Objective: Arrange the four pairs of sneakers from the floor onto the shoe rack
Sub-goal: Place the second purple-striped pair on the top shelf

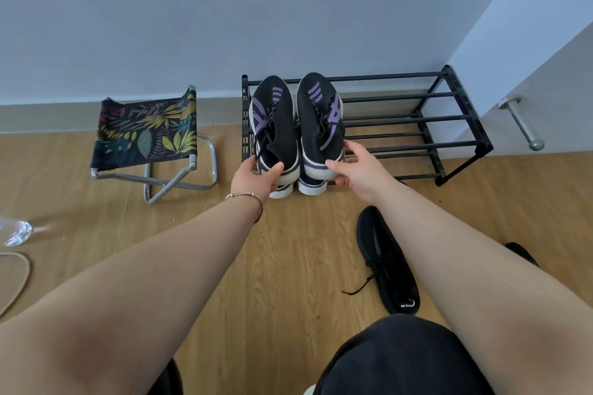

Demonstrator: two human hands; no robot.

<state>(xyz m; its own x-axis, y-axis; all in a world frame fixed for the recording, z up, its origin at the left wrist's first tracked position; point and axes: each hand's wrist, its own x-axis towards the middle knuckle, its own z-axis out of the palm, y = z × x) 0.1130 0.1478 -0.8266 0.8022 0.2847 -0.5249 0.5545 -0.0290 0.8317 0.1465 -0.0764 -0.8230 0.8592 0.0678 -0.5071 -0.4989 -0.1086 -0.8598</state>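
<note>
A black metal shoe rack point(449, 120) stands against the wall. Two black sneakers with purple stripes lie on the left end of its top tier, toes toward the wall. My left hand point(253, 178) grips the heel of the left sneaker point(272, 119). My right hand point(356, 167) grips the heel of the right sneaker point(321, 112). Beneath them, on a lower tier, the white-soled heels of another pair point(309, 184) stick out. An all-black sneaker point(386, 261) lies on the wooden floor by my right forearm, and part of another black shoe point(521, 252) shows behind that arm.
A folding stool point(144, 135) with a leaf-print seat stands left of the rack. A door point(545, 74) with a metal handle point(521, 123) is at the right. A clear plastic bottle point(16, 231) and a cord loop point(19, 279) lie at the far left.
</note>
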